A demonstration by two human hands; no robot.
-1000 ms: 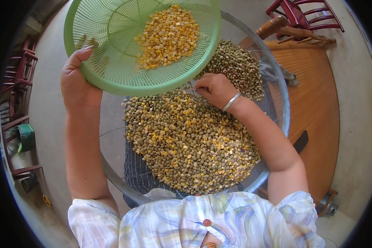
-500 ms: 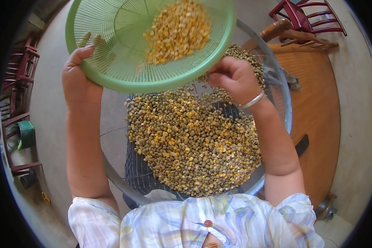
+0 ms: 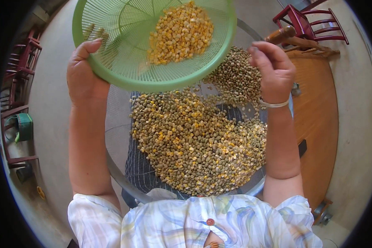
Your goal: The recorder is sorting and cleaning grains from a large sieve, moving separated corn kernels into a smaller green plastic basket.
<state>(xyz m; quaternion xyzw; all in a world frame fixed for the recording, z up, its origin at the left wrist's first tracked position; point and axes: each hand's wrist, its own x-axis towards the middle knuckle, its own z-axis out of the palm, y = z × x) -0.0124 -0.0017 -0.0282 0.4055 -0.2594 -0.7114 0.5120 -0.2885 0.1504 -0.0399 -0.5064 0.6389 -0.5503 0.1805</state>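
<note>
A light-green mesh plastic basket (image 3: 124, 53) is held up and tilted by my left hand (image 3: 87, 74), whose thumb lies over the rim while the fingers show through the mesh beneath. Inside it lies a heap of yellow, split-looking seeds (image 3: 181, 33). My right hand (image 3: 275, 72) is raised beside the basket, apart from its rim, with thumb and forefinger drawn together; anything between them is too small to make out. Below, a large round wire-mesh sieve (image 3: 116, 111) carries a broad layer of green-brown beans mixed with yellow ones (image 3: 198, 140) and a browner heap (image 3: 237, 76).
A wooden table (image 3: 316, 115) with a rounded edge stands to the right, a dark flat object (image 3: 302, 148) at its near side. Dark-red chairs (image 3: 314, 22) stand at the far right and along the left, where a green container (image 3: 25, 127) sits by a chair.
My right hand has moved away from the basket's rim, to the right and slightly up. The basket has shifted slightly right in my left hand.
</note>
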